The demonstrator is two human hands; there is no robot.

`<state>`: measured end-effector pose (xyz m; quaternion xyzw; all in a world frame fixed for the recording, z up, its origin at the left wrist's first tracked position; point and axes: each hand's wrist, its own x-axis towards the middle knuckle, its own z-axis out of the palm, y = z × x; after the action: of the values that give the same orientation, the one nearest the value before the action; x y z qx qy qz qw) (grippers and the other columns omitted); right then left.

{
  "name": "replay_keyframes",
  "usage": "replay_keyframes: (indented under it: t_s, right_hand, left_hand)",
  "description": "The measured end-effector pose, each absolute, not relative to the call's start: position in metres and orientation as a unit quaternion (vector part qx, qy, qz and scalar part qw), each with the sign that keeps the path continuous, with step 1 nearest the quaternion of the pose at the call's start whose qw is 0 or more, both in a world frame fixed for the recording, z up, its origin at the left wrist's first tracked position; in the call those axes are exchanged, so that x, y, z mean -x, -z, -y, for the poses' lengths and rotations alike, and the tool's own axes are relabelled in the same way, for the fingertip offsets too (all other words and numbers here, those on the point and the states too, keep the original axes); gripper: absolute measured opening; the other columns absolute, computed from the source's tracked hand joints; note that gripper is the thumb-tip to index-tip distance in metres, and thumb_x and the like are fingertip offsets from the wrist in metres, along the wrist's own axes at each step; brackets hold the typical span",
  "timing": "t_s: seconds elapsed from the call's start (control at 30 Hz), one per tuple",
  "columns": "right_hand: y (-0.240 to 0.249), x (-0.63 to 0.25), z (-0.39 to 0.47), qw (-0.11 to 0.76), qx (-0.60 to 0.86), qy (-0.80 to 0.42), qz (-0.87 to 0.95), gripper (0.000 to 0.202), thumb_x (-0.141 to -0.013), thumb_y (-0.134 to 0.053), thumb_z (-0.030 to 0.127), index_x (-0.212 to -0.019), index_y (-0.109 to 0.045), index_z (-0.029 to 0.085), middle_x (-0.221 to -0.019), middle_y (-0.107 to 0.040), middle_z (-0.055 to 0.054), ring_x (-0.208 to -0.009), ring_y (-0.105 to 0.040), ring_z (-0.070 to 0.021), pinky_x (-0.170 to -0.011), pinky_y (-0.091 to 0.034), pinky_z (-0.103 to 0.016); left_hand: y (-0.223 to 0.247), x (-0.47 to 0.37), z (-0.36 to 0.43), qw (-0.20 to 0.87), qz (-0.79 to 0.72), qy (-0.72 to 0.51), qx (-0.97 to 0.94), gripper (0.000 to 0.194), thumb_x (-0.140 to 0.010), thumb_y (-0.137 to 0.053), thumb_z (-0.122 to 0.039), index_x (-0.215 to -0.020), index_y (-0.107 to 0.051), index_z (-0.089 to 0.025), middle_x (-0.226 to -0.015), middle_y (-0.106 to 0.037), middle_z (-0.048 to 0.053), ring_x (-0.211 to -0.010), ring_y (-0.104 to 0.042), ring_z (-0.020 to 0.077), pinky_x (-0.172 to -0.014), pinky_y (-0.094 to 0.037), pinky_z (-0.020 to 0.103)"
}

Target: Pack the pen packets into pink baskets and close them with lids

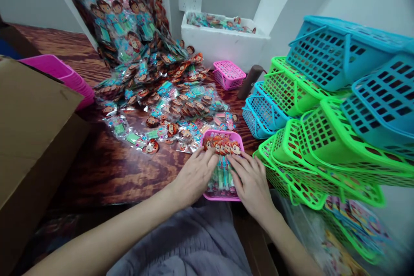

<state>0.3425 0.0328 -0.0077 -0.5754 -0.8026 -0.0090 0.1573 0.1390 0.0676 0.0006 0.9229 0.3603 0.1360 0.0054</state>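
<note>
A small pink plastic basket (223,199) stands at the table's front edge, close to my body. In it lies a row of doll-shaped packets (223,177) in clear wrap, overlapping, their printed heads toward the far rim. My left hand (197,170) rests over the basket's left side, its fingers extended onto the packets just below the heads. From the right, my right hand (250,179) reaches across the rim with fingers spread and lying on the same packets. Neither hand visibly lifts a packet. The undersides of the fingertips are hidden.
A big heap of wrapped packets (155,82) spreads behind the basket. Blue and green baskets (300,138) are stacked at right. A lidded pink basket (229,74), dark cylinder (250,82) and white foam box (223,43) stand behind. Cardboard box (32,125) and nested pink baskets (61,73) are left.
</note>
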Motion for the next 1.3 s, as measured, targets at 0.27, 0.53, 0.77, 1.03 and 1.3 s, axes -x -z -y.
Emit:
replay_keyframes:
  t_s: [0.27, 0.53, 0.77, 1.03, 1.3]
  right_hand:
    - [0.024, -0.332, -0.044, 0.137, 0.581, 0.029, 0.802, 0.046, -0.103, -0.037, 0.026, -0.142, -0.051, 0.007, -0.145, -0.054, -0.019, -0.141, -0.042, -0.029, -0.118, -0.028, -0.052]
    - [0.021, -0.352, -0.048, 0.15, 0.568, -0.106, 0.802, 0.051, -0.104, -0.035, 0.035, -0.154, -0.033, 0.026, -0.158, -0.038, -0.008, -0.15, -0.028, -0.0237, -0.118, -0.026, -0.058]
    - [0.013, -0.352, -0.047, 0.108, 0.562, -0.076, 0.816, 0.058, -0.098, -0.03, 0.011, -0.153, -0.036, 0.026, -0.155, -0.042, -0.009, -0.147, -0.033, -0.0232, -0.117, -0.023, -0.063]
    - [0.017, -0.345, -0.043, 0.076, 0.543, -0.022, 0.836, 0.056, -0.098, -0.031, 0.011, -0.153, -0.037, 0.017, -0.156, -0.04, -0.012, -0.147, -0.035, -0.0255, -0.12, -0.019, -0.062]
    - [0.023, -0.346, -0.043, 0.108, 0.546, -0.036, 0.83, 0.054, -0.102, -0.028, 0.017, -0.156, -0.03, 0.023, -0.156, -0.041, -0.01, -0.146, -0.037, -0.0234, -0.118, -0.024, -0.059]
  left_hand:
    - [-0.001, -0.142, -0.065, 0.058, -0.373, -0.097, -0.921, 0.056, -0.095, -0.056, -0.037, -0.144, -0.042, -0.013, -0.15, -0.047, 0.014, -0.138, -0.044, 0.0299, -0.12, -0.015, 0.06]
    - [-0.003, -0.128, -0.067, 0.053, -0.301, -0.109, -0.946, 0.015, -0.092, -0.057, -0.021, -0.103, -0.067, -0.02, -0.121, -0.069, 0.005, -0.121, -0.057, 0.0226, -0.122, -0.005, 0.059]
    - [-0.013, -0.131, -0.057, 0.016, -0.306, -0.083, -0.948, 0.014, -0.087, -0.057, -0.016, -0.08, -0.07, -0.018, -0.092, -0.071, 0.006, -0.098, -0.064, 0.0241, -0.121, -0.003, 0.064]
    - [-0.02, -0.151, -0.062, -0.026, -0.374, -0.125, -0.919, 0.031, -0.092, -0.046, -0.01, -0.119, -0.061, -0.006, -0.126, -0.064, 0.019, -0.123, -0.057, 0.0268, -0.116, -0.033, 0.045]
    - [-0.023, -0.136, -0.068, 0.005, -0.357, -0.068, -0.932, 0.02, -0.089, -0.053, -0.009, -0.097, -0.071, -0.013, -0.089, -0.069, 0.01, -0.093, -0.064, 0.0246, -0.109, -0.041, 0.053]
